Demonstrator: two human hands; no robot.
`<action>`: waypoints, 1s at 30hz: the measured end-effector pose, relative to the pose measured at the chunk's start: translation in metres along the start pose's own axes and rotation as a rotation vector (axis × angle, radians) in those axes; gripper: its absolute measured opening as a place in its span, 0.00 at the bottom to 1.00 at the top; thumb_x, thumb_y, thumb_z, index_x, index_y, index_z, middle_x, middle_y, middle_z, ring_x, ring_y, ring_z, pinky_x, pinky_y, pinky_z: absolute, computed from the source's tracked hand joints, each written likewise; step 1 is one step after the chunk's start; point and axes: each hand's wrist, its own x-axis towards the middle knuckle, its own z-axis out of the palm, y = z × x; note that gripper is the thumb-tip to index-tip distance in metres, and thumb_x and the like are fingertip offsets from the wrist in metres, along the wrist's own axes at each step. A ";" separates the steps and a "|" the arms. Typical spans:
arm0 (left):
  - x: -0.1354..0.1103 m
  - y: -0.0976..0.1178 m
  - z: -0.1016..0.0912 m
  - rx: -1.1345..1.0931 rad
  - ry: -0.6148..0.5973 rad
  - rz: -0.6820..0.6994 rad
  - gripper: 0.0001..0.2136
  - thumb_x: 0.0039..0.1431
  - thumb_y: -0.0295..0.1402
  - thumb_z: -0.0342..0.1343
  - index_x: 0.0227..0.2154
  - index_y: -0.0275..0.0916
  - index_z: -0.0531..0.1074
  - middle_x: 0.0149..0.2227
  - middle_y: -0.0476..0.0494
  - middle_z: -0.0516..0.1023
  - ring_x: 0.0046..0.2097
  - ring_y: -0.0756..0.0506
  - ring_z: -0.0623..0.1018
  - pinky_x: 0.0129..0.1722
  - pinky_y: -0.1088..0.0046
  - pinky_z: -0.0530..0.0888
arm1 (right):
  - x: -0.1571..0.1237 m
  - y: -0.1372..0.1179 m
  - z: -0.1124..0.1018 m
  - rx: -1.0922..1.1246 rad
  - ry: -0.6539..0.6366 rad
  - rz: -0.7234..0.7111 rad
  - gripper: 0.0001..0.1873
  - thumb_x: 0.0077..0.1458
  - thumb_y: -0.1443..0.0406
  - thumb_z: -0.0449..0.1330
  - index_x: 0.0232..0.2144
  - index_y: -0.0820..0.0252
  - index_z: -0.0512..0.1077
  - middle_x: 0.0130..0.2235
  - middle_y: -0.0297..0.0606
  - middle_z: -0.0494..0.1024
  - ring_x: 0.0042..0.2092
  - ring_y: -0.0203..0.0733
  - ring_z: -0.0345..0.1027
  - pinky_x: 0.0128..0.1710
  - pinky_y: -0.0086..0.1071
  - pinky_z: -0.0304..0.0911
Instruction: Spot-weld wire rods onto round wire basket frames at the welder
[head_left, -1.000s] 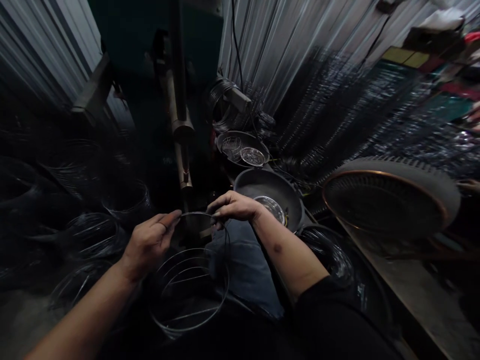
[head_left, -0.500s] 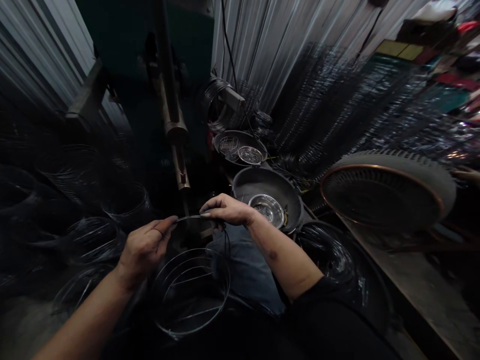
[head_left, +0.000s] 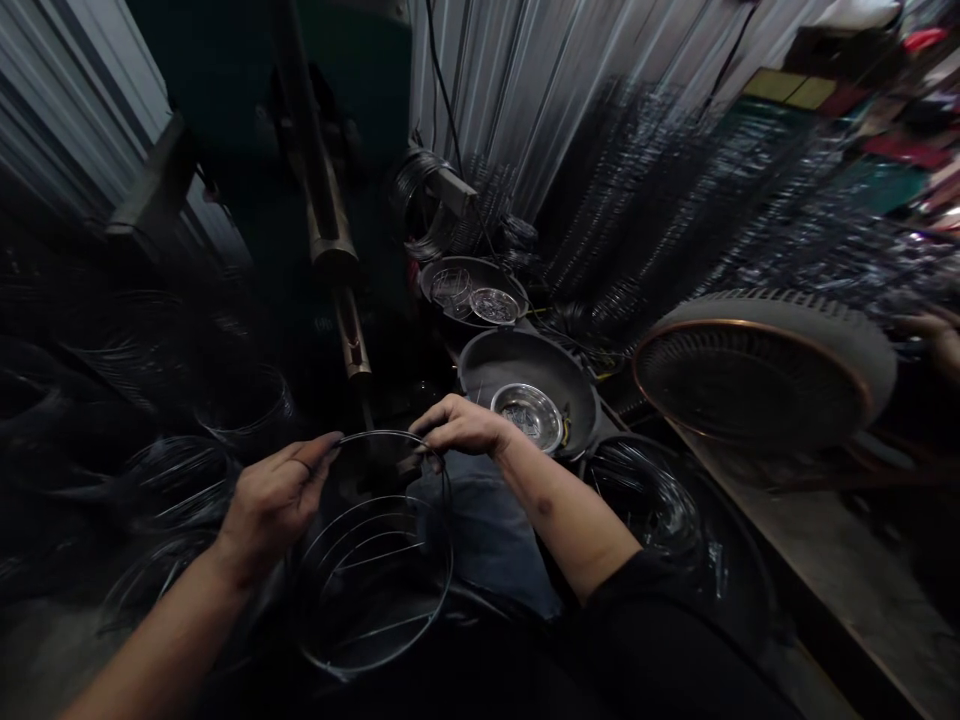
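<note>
Head view, wire arc (head_left: 379,433): held between both grips, running side to side and bowing forward; whether it closes into a ring cannot be told.
Left hand (head_left: 274,495): thumb and fingers pinched on its left side.
Right hand (head_left: 463,425): fingers clamped where it bends down.
Wire frame (head_left: 379,556): below the two grips.
Copper-coloured rod (head_left: 354,345): beyond the grips, seemingly nearer the left; depth unclear.

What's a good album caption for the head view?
In dim light, the left hand and right hand hold a curved wire near a shiny bowl in a grey pan.
</note>
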 end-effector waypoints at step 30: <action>-0.009 0.026 -0.021 -0.111 0.041 -0.315 0.12 0.57 0.35 0.58 0.44 0.43 0.77 0.37 0.47 0.81 0.32 0.48 0.80 0.32 0.75 0.77 | -0.027 0.026 0.075 -0.288 0.774 -0.594 0.08 0.46 0.62 0.66 0.32 0.53 0.81 0.33 0.39 0.78 0.35 0.41 0.72 0.38 0.35 0.68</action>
